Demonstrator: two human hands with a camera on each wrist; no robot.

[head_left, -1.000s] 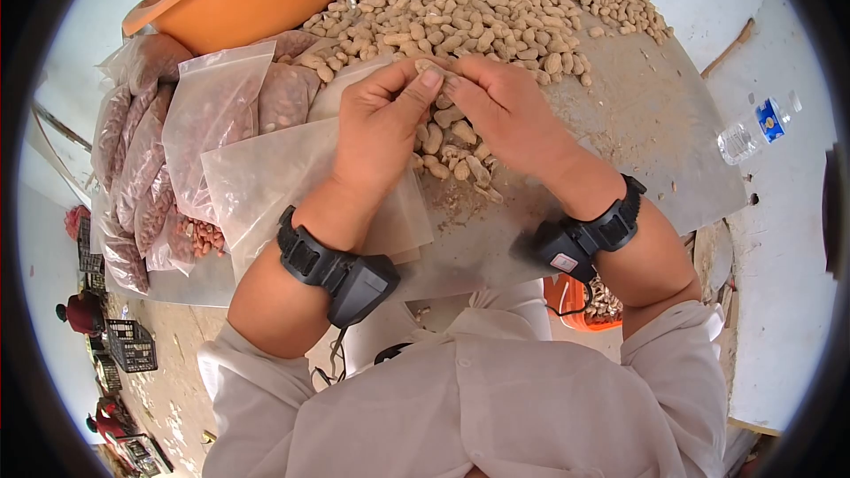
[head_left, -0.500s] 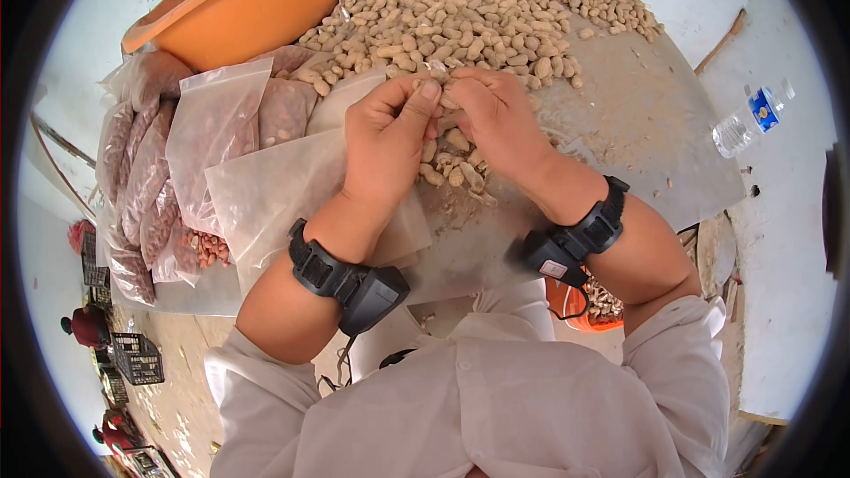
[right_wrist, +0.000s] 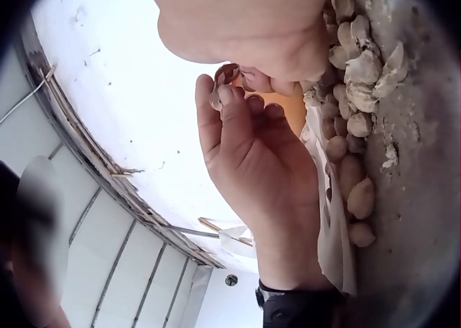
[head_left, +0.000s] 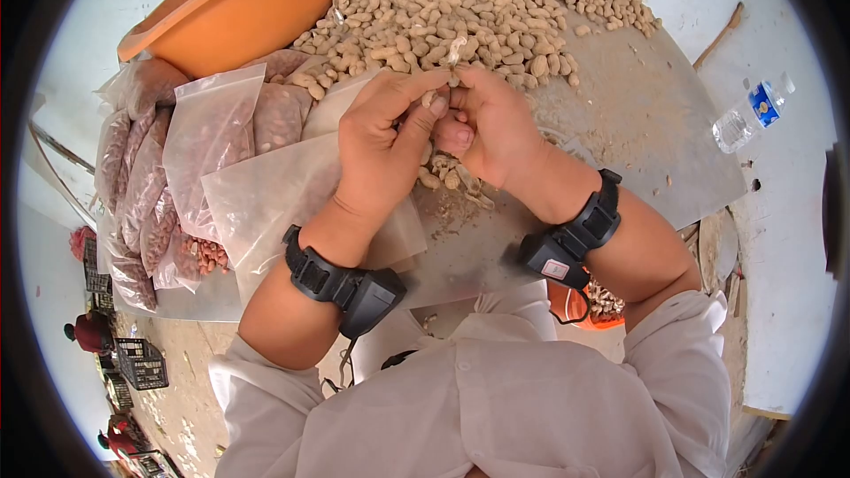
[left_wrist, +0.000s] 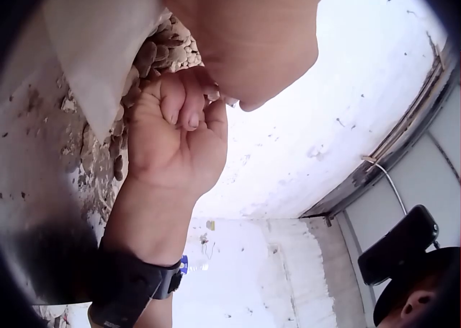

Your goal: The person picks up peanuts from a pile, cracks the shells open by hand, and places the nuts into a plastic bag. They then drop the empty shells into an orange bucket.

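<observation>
The left hand [head_left: 379, 140] pinches a peanut pod [head_left: 429, 99] between thumb and fingers at the near edge of a heap of unshelled peanuts [head_left: 460, 0]. Touching it from the other side, the right hand [head_left: 503, 133] has its fingers curled in and pinches a piece of pale shell [head_left: 457, 51]. In the right wrist view a reddish kernel [right_wrist: 227, 73] shows at the fingertips of the left hand [right_wrist: 259, 155]. Below the hands lie loose peanuts and shells [head_left: 452, 179] on the grey table.
An orange basin [head_left: 235, 13] stands at the back left. Filled bags [head_left: 142, 168] and flat clear bags [head_left: 266, 204] lie on the left. A bottle [head_left: 748, 117] is at the right; an orange bucket [head_left: 598, 322] stands below the table edge.
The right hand has turned, its fingers now curled inward and showing below the joined fingertips. A pale shell piece now stands up above the fingertips. Both hands stay together near the heap.
</observation>
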